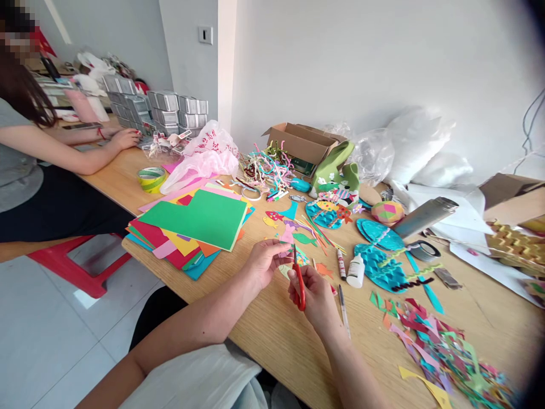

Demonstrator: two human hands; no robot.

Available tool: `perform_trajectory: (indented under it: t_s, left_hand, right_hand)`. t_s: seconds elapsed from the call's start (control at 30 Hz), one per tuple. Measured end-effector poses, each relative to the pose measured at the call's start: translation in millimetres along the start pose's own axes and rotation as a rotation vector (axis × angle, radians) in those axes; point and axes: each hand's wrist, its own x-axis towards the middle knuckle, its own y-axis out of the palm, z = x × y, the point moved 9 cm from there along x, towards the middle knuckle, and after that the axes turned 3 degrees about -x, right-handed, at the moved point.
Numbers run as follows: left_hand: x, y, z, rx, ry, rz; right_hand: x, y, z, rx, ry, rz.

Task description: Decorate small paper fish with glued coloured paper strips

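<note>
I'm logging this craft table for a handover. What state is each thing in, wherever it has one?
left hand, pinching a paper piece
right hand, closed on red scissors, blades pointing up
glue bottle, upright, cap on
cardboard box, flaps open
metal flask, lying on its side
green tape roll, lying flat

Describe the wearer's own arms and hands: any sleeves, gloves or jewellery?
Both forearms are bare as far as the picture shows them, with no sleeve in view. The left hand and right hand wear no gloves, and no ring, watch or bracelet is visible. A whitish garment shows below the arms.
</note>
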Motion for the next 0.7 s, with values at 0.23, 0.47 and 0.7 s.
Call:
perform_trajectory:
  t_s: [0.23,0.47,0.7]
  left_hand:
    - [1.3,-1.0,-0.6,-0.035,-0.031,-0.021]
    - [6.1,-11.3,-15.5,-0.088,0.025,-0.087]
    - [9.7,-20.5,-25.2,-0.08,0.074,-0.158]
  right_hand:
    - [-2.7,1.6,6.3,-0.032,-0.028,0.038]
    - [-20.9,20.0,6.6,-0.478,-0.105,0.441]
    - [-44.0,36.8,11.7,-0.997,-0.244,0.601]
